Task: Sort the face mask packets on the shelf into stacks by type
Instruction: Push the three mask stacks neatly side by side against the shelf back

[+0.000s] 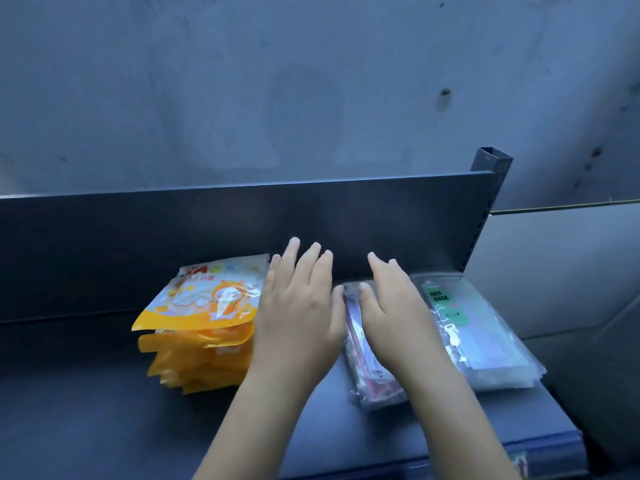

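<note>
Right, the middle stack of red-and-blue patterned packets (367, 372) sits between my two hands on the dark shelf (104, 393), running from the back panel (173, 237) toward the front edge. My right hand (394, 317) lies flat over its right side, fingers straight and close together, pointing at the back panel, and the thumb rests on the top packet. My left hand (298, 317) is flat just to the left of it, fingers straight and slightly spread, thumb right beside the stack's left edge; I cannot tell whether it touches.

Further left, touching the side of my left hand, is the pile of orange packets (204, 327) with a cartoon print, their edges fanned out unevenly. To the right, just beside my right hand, lies the stack of clear packets (485, 337), and its green label reads FACE MASK. That stack reaches almost to the shelf's right end.

Behind it stands a slotted upright post (491, 168), with a grey wall (277, 81) beyond. A label strip (540, 459) runs along the shelf's front edge.
</note>
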`<state>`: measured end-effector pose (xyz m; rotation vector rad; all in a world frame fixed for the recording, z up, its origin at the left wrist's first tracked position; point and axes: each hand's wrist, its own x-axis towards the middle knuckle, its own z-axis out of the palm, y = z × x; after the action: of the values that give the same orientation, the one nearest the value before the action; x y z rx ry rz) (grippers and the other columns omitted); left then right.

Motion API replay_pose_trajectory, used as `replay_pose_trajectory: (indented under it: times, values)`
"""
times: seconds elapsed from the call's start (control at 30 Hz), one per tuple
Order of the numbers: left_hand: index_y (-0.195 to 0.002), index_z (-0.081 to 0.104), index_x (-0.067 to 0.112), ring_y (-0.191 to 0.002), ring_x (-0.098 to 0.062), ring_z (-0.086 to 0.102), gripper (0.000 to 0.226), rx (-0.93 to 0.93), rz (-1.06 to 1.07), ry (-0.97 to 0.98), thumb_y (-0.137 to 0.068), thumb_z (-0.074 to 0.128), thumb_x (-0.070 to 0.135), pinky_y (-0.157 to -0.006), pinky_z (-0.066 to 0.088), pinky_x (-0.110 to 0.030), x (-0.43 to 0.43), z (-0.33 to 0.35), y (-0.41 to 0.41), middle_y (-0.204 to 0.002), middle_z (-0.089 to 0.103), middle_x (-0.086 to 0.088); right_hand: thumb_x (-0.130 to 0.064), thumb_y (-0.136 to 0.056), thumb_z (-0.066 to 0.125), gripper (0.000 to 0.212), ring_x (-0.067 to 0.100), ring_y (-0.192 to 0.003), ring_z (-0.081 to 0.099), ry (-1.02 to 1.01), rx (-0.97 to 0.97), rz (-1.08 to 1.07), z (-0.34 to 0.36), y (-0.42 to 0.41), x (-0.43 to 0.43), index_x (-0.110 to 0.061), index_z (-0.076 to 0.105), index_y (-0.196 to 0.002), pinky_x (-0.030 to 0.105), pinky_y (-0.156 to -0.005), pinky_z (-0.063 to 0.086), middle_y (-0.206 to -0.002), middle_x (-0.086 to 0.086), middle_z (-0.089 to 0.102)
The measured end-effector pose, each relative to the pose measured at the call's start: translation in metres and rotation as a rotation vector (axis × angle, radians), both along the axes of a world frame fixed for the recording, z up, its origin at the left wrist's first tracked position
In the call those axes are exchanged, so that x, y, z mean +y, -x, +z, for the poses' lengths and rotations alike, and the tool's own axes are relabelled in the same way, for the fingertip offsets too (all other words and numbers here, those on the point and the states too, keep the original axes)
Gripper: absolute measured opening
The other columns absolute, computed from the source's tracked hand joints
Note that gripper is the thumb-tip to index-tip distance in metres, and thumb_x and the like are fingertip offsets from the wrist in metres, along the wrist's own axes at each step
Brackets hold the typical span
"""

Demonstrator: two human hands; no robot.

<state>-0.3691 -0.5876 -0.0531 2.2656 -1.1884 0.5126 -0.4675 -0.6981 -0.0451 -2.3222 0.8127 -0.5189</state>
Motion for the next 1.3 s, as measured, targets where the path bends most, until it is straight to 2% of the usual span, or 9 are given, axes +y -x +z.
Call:
replay_pose_trajectory:
  times: [0.23,0.33,0.43,0.67,0.73,0.87,1.1,1.2,1.3]
  values:
    - [-0.150,0.041,0.024,-0.156,-0.009,0.001,0.051,0.657,0.046,0.144,-0.100,0.049,0.022,-0.119,0.012,-0.027,-0.061,-0.044,0.033,-0.170,0.015,0.009,-0.024,-0.105,0.037,0.039,0.026,-0.137,0.046,-0.155,0.221,-0.099,-0.028,0.019,-0.048,-0.018,0.048,-0.142,0.046,-0.110,0.044,-0.148,0.002,0.052]
    - [-0.155,0.030,0.025,-0.155,-0.016,0.010,0.064,0.892,0.112,0.153,-0.097,0.055,0.023,-0.116,0.020,-0.031,-0.072,-0.060,0.039,-0.171,0.006,0.007,-0.023,-0.099,0.039,0.013,0.032,-0.108,0.055,-0.237,0.275,-0.133,-0.038,0.023,-0.058,-0.015,0.048,-0.103,0.049,-0.093,0.051,-0.122,0.005,0.056]
    - [-0.154,0.033,0.024,-0.135,-0.013,0.040,0.063,1.082,0.111,0.240,-0.097,0.058,0.017,-0.105,0.031,-0.025,-0.076,-0.069,0.040,-0.155,0.033,0.005,-0.030,-0.101,0.042,0.016,0.031,-0.103,0.058,-0.270,0.270,-0.101,-0.042,0.024,-0.059,-0.015,0.048,-0.102,0.046,-0.092,0.051,-0.123,0.003,0.051]
    - [-0.143,0.042,0.035,-0.132,-0.004,0.049,0.052,1.081,0.104,0.284,-0.096,0.058,0.018,-0.113,0.039,-0.027,-0.062,-0.071,0.024,-0.142,0.051,0.016,-0.033,-0.101,0.049,0.040,0.026,-0.112,0.059,-0.512,0.195,-0.049,-0.040,0.015,-0.058,-0.014,0.054,-0.135,0.040,-0.094,0.048,-0.119,-0.005,0.043]
    - [-0.152,0.038,0.030,-0.136,-0.008,0.046,0.059,1.061,0.111,0.281,-0.098,0.057,0.016,-0.117,0.036,-0.035,-0.055,-0.068,0.020,-0.150,0.046,0.010,-0.035,-0.100,0.054,0.049,0.025,-0.124,0.059,-0.580,0.174,-0.012,-0.038,0.014,-0.061,-0.016,0.053,-0.145,0.042,-0.105,0.047,-0.157,-0.002,0.048]
    - [-0.155,0.034,0.028,-0.111,0.005,0.051,0.061,1.107,0.108,0.307,-0.100,0.057,0.013,-0.105,0.043,-0.031,-0.046,-0.062,0.016,-0.123,0.048,0.026,-0.037,-0.100,0.053,0.049,0.019,-0.121,0.057,-0.600,0.127,-0.047,-0.037,0.011,-0.072,-0.024,0.056,-0.147,0.040,-0.103,0.047,-0.137,-0.004,0.061]
    - [-0.144,0.037,0.033,-0.106,0.014,0.057,0.053,1.165,0.050,0.293,-0.100,0.058,0.013,-0.085,0.045,-0.010,-0.040,-0.070,0.007,-0.132,0.054,0.018,-0.035,-0.103,0.049,0.045,0.012,-0.116,0.067,-0.855,0.037,0.029,-0.066,0.000,-0.066,-0.036,0.050,-0.148,0.032,-0.094,0.058,-0.132,-0.010,0.067]
    - [-0.164,0.012,0.031,-0.146,-0.007,0.039,0.085,1.159,0.033,0.203,-0.095,0.062,0.038,-0.117,0.037,-0.033,-0.031,-0.072,-0.003,-0.163,0.032,0.016,-0.037,-0.101,0.059,0.053,0.013,-0.131,0.062,-0.974,-0.017,0.087,-0.071,-0.002,-0.062,-0.032,0.047,-0.153,0.039,-0.112,0.050,-0.147,-0.010,0.062]
    - [-0.154,0.028,0.037,-0.117,0.003,0.062,0.067,1.220,-0.008,0.241,-0.099,0.064,0.026,-0.089,0.051,-0.018,-0.024,-0.074,-0.011,-0.139,0.056,0.019,-0.041,-0.091,0.064,0.063,0.017,-0.133,0.063,-0.962,-0.096,0.096,-0.084,-0.007,-0.070,-0.027,0.054,-0.151,0.047,-0.117,0.046,-0.147,-0.005,0.065]
